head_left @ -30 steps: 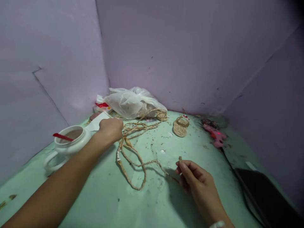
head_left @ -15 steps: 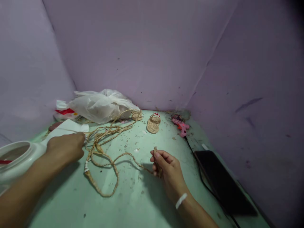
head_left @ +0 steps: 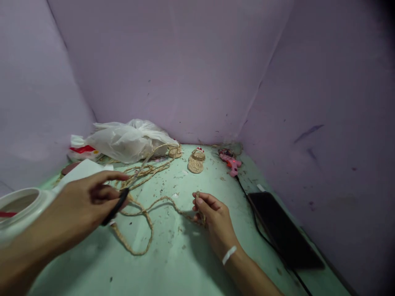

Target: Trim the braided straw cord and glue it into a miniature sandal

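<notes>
My left hand is closed on scissors with a dark handle, raised above the table at the left; the blades point away toward the back. Between the thumb and fingers of my right hand is the end of a braided straw cord. The cord runs left across the table in loose loops, and part of it passes behind my left hand and the scissors. Farther back stands a small woven straw slipper with red and white trim. Another woven straw piece lies beside a plastic bag.
A white plastic bag lies against the back wall. At the left are a white tub and white paper. On the right, a pink glue gun trails a black cord past a dark flat device.
My left hand has lifted from beside the paper, and scissors now show in it. My right hand keeps hold of the straw cord. The view has shifted slightly.
</notes>
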`<control>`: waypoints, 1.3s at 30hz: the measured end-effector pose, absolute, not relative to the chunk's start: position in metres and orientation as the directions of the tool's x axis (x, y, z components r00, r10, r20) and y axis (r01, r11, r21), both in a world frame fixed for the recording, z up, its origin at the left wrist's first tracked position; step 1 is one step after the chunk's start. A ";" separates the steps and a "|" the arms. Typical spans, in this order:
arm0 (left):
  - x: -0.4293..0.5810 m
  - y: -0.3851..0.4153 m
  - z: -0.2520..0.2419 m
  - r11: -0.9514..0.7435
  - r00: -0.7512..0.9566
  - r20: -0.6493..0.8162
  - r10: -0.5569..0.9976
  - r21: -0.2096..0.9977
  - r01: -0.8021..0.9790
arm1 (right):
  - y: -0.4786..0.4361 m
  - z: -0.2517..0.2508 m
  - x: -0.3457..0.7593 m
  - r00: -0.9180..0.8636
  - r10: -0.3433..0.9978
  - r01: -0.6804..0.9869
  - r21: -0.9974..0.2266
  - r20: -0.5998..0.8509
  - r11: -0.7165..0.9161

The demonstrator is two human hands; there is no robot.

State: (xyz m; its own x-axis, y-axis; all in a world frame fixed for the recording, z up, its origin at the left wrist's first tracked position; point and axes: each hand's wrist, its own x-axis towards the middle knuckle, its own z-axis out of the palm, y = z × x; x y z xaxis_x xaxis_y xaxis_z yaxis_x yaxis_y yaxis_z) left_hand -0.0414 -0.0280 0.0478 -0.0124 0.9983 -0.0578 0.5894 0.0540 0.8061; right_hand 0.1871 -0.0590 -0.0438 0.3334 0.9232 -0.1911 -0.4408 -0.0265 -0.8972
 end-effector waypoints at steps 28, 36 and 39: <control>0.034 -0.042 -0.023 -0.477 0.621 0.018 0.783 0.657 0.584 | -0.061 -0.054 0.187 0.243 0.958 -0.388 -0.920 -0.150 -0.046; 0.030 -0.045 -0.023 -0.469 0.650 -0.003 0.760 0.689 0.552 | -0.062 -0.063 0.190 0.153 0.985 -0.233 -0.972 -0.074 -0.037; 0.028 -0.045 -0.026 -0.438 0.656 -0.022 0.754 0.727 0.528 | -0.063 -0.061 0.191 0.137 0.989 -0.181 -0.983 -0.054 -0.028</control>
